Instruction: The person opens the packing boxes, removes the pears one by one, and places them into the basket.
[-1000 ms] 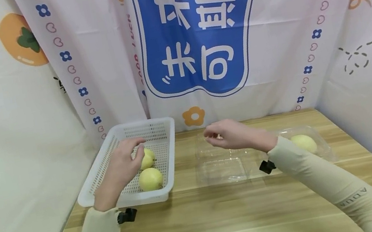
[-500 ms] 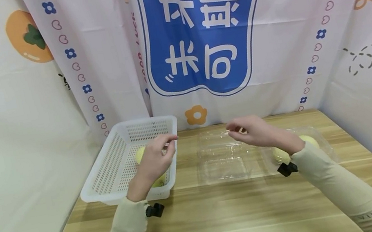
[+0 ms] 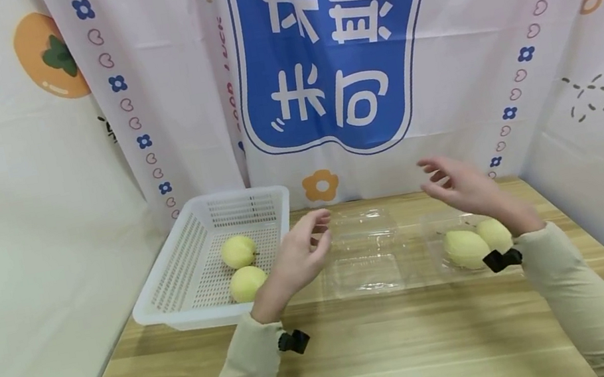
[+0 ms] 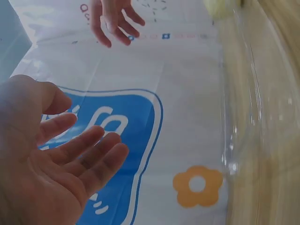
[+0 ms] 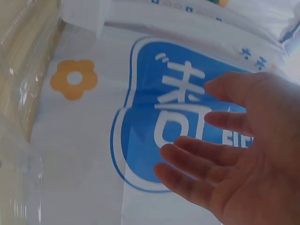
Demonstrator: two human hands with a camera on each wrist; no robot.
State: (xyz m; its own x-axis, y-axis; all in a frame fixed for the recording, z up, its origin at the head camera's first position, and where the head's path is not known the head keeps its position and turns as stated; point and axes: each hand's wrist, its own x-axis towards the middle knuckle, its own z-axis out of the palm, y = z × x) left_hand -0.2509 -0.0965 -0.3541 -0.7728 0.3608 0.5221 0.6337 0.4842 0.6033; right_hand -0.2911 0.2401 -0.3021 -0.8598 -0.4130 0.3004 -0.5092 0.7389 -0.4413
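My left hand hovers between the white basket and a clear plastic container, fingers loosely bent around nothing. In the left wrist view its palm and spread fingers show bare. My right hand is raised behind a second clear container on the right, also holding nothing. Two yellow-green pears sit in that container, a front pear and a back pear, the latter partly behind the wrist. Inside the basket lie two more, a rear pear and a nearer pear.
The wooden table ends at a printed cloth backdrop behind the containers. Cloth walls stand on the left and right sides. The basket's raised rim is close to the left forearm.
Both hands have moved right. The left hand has left the space above the basket, uncovering its pears; the right hand has gone from the middle container to above the right one. The view has shifted slightly.
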